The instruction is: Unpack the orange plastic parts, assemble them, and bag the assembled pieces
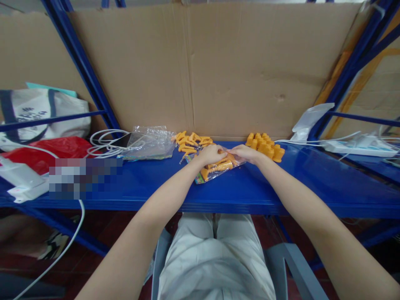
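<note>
A clear plastic bag (205,176) with orange pieces (222,165) inside lies on the blue shelf in front of me. My left hand (213,154) is closed on the bag's upper left side. At its upper right edge, my right hand (245,153) pinches the plastic. Just behind my left hand is a loose pile of orange pieces with small metal chains (191,141). Chunky orange pieces (264,146) stand grouped beyond my right hand. The fingertips are partly hidden, and the exact kind of the orange pieces is too small to tell.
Flat clear bags (151,143) are stacked left of the pile, beside a coiled white cable (108,141). A red bag (62,151) and a canvas bag (43,110) lie farther left. Cardboard (237,71) closes off the back. A power strip (359,146) lies at right.
</note>
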Demonstrator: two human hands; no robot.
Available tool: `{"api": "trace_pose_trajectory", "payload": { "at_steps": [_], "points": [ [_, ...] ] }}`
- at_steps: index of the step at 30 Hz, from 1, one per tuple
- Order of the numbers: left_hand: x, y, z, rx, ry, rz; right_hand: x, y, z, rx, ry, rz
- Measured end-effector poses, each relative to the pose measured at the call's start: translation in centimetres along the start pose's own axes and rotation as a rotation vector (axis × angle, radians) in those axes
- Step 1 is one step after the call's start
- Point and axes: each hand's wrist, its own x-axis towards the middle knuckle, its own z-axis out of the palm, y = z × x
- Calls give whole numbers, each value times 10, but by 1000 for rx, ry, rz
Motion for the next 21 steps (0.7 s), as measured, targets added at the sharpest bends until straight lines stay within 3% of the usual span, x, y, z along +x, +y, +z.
{"api": "trace_pose_trajectory", "payload": {
  "at_steps": [7,11,21],
  "points": [
    [-2,3,-1,-64,24,4,4,5,6,204,-43,30],
    [-3,6,-4,-102,34,22,-1,-1,8,350,-99,116],
    [-2,8,0,-149,144,53,7,2,7,429,-254,171]
  ]
}}
